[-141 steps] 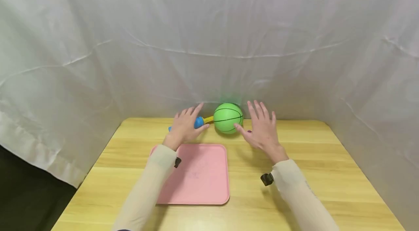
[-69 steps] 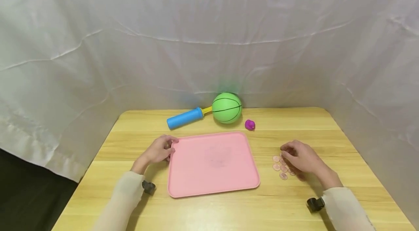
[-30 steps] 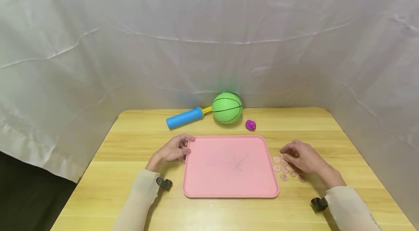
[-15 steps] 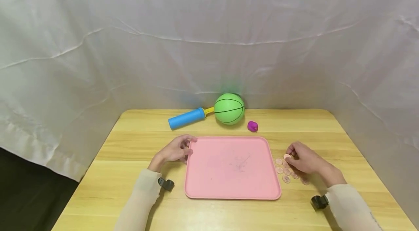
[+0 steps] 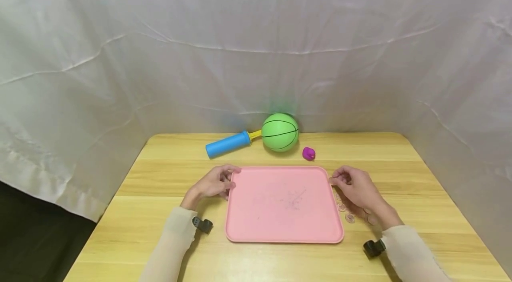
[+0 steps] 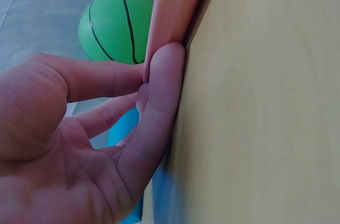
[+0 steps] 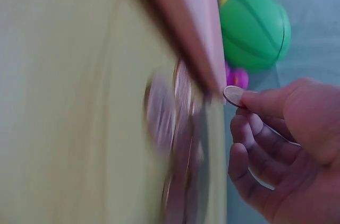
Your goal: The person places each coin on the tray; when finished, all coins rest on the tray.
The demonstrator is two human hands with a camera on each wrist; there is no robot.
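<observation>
A pink tray [image 5: 280, 233] lies flat on the wooden table. My left hand [image 5: 214, 182] pinches its left rim; in the left wrist view the thumb and a finger [image 6: 164, 80] close on the tray's edge. At the tray's right rim, my right hand [image 5: 356, 186] pinches a coin [image 7: 234, 96] between thumb and fingers. Several more copper-coloured coins [image 5: 350, 218] lie on the table beneath and beside that hand, close to the tray's right side; some are hidden by the hand, and in the right wrist view they are blurred.
Behind the tray are a green ball [image 5: 280, 133] with black lines, a blue pump [image 5: 228, 144] with a yellow end touching or near the ball, and a small purple rubber duck [image 5: 309, 153]. A grey-white curtain [image 5: 256, 51] encloses the table's back and sides.
The tray was drawn right across the table by my left hand, up beside the coins. My right hand has picked a coin from the group and moved left to the tray's rim.
</observation>
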